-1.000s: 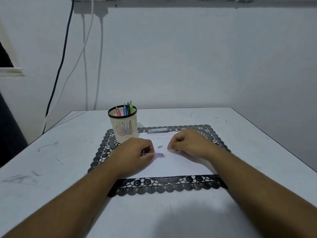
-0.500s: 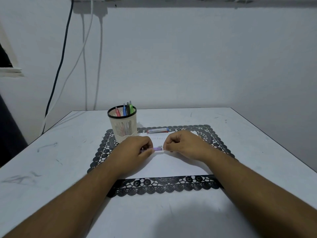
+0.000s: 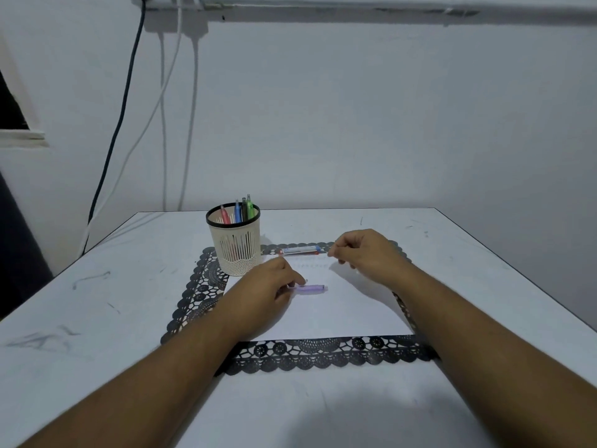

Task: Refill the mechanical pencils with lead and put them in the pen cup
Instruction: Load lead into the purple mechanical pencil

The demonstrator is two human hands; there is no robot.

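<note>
So four pencils [image 3: 240, 211] stand in the pen cup [image 3: 235, 240] far left; my left hand [image 3: 265, 291] grips the purple pencil [image 3: 310, 288], my curled right hand [image 3: 363, 252] nears the lead case [image 3: 299, 251].

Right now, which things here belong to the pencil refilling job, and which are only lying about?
For the job:
- purple pencil, held by the left hand
- lead case, near the right hand
- pen cup with pencils inside
- white paper

Only lying about:
- black lace mat
- wall cables
</note>
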